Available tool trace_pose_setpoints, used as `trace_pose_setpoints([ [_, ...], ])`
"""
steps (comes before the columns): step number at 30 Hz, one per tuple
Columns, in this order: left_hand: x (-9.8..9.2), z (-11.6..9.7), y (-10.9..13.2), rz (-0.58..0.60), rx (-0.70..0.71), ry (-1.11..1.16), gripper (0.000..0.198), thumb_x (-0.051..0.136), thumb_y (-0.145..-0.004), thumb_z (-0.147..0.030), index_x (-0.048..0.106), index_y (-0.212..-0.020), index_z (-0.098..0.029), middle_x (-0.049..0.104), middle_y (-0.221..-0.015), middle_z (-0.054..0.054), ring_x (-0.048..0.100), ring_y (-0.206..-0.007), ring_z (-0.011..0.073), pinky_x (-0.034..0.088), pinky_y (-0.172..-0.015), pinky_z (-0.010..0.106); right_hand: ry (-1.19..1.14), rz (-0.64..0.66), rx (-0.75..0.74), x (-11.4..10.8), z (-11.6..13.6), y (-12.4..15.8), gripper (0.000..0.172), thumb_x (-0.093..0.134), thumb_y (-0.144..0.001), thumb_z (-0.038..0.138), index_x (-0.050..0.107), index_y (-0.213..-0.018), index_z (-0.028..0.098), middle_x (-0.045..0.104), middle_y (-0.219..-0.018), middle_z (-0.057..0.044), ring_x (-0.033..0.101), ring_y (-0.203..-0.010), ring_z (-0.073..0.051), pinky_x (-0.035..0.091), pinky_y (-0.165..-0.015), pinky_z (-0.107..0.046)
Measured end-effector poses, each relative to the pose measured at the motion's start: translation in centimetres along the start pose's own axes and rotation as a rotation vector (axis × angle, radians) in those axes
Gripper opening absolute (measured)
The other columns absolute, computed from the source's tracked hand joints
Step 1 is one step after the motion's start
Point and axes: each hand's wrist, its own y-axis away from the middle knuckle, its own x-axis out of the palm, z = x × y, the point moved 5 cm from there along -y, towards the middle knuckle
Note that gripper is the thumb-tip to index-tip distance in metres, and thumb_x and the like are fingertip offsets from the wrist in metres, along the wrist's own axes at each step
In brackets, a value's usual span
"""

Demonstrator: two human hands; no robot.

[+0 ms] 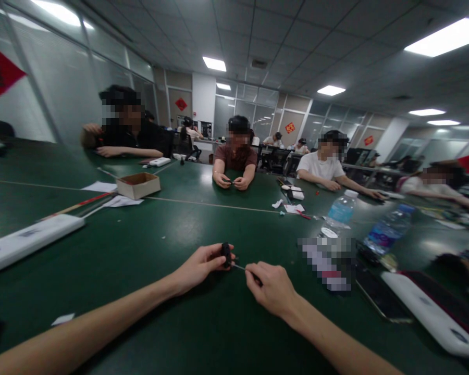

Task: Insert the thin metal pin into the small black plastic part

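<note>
Above the green table, my left hand (201, 266) pinches a small black block-shaped part (226, 254) between thumb and fingers. My right hand (272, 289) is closed around a thin tool whose metal shaft (239, 267) points left; it looks like a small screwdriver, its handle mostly hidden in my fingers. The shaft's tip reaches the lower right side of the black part. Whether the tip sits in a screw or hole is too small to tell.
On the right stand water bottles (338, 213), a phone (381, 291) and a white oblong device (430, 312). Another white device (35, 240) and an open cardboard box (138, 185) lie left. Several people sit around the green table (160, 323); one (234, 156) is straight across.
</note>
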Motion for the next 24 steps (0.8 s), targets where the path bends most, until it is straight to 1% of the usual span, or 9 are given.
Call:
trace_pose_setpoints([
  [6,-0.1,0.0,0.0,0.011,0.024,-0.082,0.037,0.055,-0.086,-0.025,0.054,-0.122,-0.017,0.062,-0.11,0.01,0.057,-0.104,0.0245,0.044,-0.094,0.044,-0.002,0.005,0.01,-0.1,0.0,0.0,0.023,0.038,-0.094,0.029,0.06,-0.097,0.022,0.057,-0.074,-0.001,0.052,-0.062,-0.012,0.036,-0.06,-0.024],
  [13,0.0,0.0,-0.1,0.005,0.026,-0.08,0.037,0.054,-0.087,-0.025,0.052,-0.122,-0.015,0.061,-0.109,0.01,0.058,-0.101,0.0234,0.046,-0.092,0.043,-0.014,-0.007,0.003,0.1,-0.2,0.1,0.021,0.039,-0.094,0.029,0.058,-0.098,0.022,0.058,-0.077,-0.001,0.053,-0.063,-0.012,0.036,-0.06,-0.023],
  [17,0.3,0.1,0.0,0.047,0.011,-0.104,0.036,0.053,-0.087,-0.023,0.052,-0.122,-0.015,0.063,-0.103,0.009,0.06,-0.095,0.0218,0.046,-0.089,0.041,-0.074,-0.092,0.049,-0.3,-0.7,-0.1,0.022,0.037,-0.095,0.027,0.057,-0.099,0.021,0.06,-0.081,-0.001,0.054,-0.066,-0.012,0.038,-0.063,-0.023],
  [19,0.4,0.1,0.1,0.06,0.004,-0.109,0.036,0.053,-0.087,-0.023,0.052,-0.122,-0.015,0.063,-0.102,0.009,0.06,-0.094,0.0216,0.047,-0.088,0.04,-0.087,-0.114,0.067,-0.4,-1.0,-0.2,0.022,0.036,-0.095,0.026,0.057,-0.098,0.02,0.06,-0.08,-0.001,0.055,-0.067,-0.012,0.039,-0.064,-0.023],
  [24,0.1,0.2,0.0,0.024,-0.005,-0.059,0.035,0.053,-0.087,-0.025,0.053,-0.121,-0.015,0.062,-0.107,0.01,0.06,-0.096,0.0219,0.045,-0.091,0.042,-0.04,-0.025,0.01,0.2,-0.6,-0.1,0.021,0.039,-0.094,0.028,0.059,-0.094,0.021,0.058,-0.072,0.0,0.053,-0.062,-0.012,0.037,-0.063,-0.023],
])
